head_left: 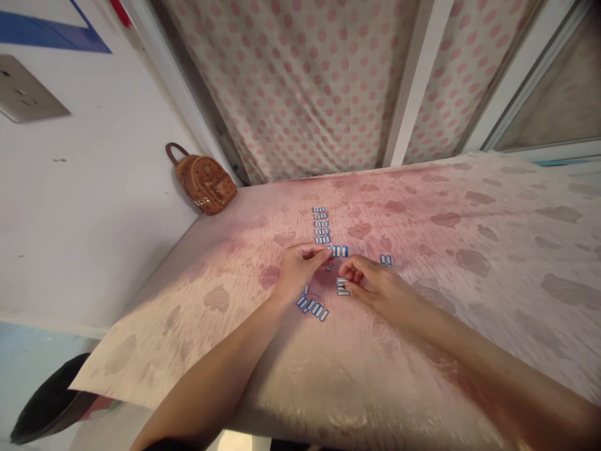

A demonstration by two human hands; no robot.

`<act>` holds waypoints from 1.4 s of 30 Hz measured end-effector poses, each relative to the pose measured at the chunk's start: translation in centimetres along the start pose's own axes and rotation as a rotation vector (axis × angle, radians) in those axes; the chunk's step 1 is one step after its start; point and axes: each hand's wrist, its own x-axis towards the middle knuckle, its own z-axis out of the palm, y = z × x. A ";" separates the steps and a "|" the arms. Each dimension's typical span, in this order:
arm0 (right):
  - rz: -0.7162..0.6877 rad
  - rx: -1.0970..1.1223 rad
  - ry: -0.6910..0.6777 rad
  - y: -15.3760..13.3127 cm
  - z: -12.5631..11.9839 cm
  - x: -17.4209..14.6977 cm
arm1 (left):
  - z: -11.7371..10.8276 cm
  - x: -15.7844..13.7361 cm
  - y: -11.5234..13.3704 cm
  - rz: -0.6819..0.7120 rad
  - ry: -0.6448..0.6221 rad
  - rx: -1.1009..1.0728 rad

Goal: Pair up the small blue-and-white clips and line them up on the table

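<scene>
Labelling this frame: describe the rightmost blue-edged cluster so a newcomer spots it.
On the patterned tablecloth, find the person's right hand. Just past its far side lies a little blue-edged cluster. It sits farthest right, well apart from the column of similar pieces.

Details on the small blue-and-white pieces (319, 310) are too small to make out. The left hand (300, 268) and right hand (369, 280) partly cover some; whatever lies between their fingers is hidden. The left edge crops a wall socket (30, 91); the desk (154, 326) partly hides an unclear dark object (47, 401).
</scene>
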 end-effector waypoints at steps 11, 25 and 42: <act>-0.021 0.140 0.309 -0.7 -0.7 -0.6 | 0.7 -0.3 0.2 0.118 0.000 0.042; -0.281 0.005 0.478 -0.4 -0.6 -0.6 | 0.8 -0.3 0.1 0.137 0.002 0.029; 0.045 -0.087 0.397 -0.1 -0.3 -0.2 | 1.6 -1.2 0.7 0.085 -0.005 0.044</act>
